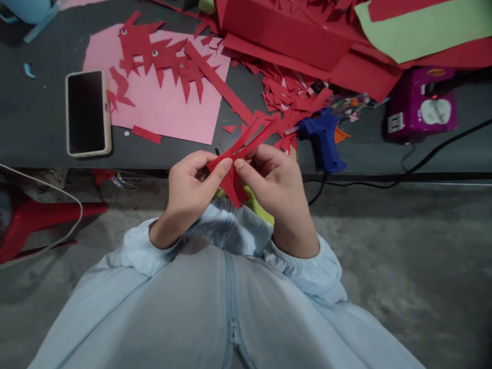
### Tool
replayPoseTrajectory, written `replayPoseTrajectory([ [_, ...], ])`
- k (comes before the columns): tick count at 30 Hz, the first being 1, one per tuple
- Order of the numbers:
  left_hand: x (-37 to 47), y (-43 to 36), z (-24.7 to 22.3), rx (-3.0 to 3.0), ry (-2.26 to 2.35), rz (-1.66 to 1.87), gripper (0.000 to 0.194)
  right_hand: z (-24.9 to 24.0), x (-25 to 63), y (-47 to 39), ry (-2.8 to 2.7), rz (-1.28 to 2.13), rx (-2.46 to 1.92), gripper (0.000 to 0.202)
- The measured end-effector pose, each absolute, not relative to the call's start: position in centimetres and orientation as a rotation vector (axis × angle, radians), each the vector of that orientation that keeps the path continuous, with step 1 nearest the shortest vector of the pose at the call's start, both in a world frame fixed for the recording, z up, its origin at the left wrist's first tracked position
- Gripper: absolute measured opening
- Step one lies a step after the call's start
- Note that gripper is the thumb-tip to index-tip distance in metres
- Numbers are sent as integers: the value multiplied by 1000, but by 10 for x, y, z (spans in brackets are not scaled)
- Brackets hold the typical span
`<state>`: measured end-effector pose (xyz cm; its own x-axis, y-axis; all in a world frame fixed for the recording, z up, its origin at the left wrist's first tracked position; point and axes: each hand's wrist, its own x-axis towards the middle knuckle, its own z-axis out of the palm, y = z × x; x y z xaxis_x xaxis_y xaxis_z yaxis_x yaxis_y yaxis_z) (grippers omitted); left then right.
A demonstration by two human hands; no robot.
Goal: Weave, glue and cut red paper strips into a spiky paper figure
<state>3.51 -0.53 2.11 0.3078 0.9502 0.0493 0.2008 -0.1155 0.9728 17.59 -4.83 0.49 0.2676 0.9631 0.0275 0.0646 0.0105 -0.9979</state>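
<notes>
Just off the table's front edge, my left hand [196, 179] and my right hand [274, 179] pinch one piece of red paper [235, 190] between thumbs and fingers. Both thumbs press on it close together near its middle. Long strips of the paper point up and to the right, and a wider part hangs down. Beyond my hands, red spiky paper cutouts with googly eyes [156, 54] lie on a pink sheet [165, 110]. A blue glue gun [325, 138] rests to the right of my right hand. My curled fingertips behind the paper are partly hidden.
A phone [87, 113] lies at the left. Red paper scraps [282, 92] are heaped behind my hands, below large red sheets [284, 31] and a green sheet [430, 31]. A purple power socket box [421, 110] with black cables stands right. A red stool [46, 220] is at floor level.
</notes>
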Motion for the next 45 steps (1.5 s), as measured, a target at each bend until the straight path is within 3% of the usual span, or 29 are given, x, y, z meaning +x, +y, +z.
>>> replayPoseTrajectory([
  [17, 34, -6, 18, 1647, 1146, 899, 24, 5, 189, -49, -1129, 811, -1426, 14],
  [27, 35, -4, 20, 1329, 1101, 854, 40, 12, 184, -52, -1107, 964, -1421, 9],
  [40, 28, 6, 8, 1152, 1017, 900, 41, 16, 195, -55, -1136, 888, -1406, 36],
  [45, 26, 7, 8, 1174, 1037, 904, 41, 14, 193, -59, -1168, 941, -1449, 27],
])
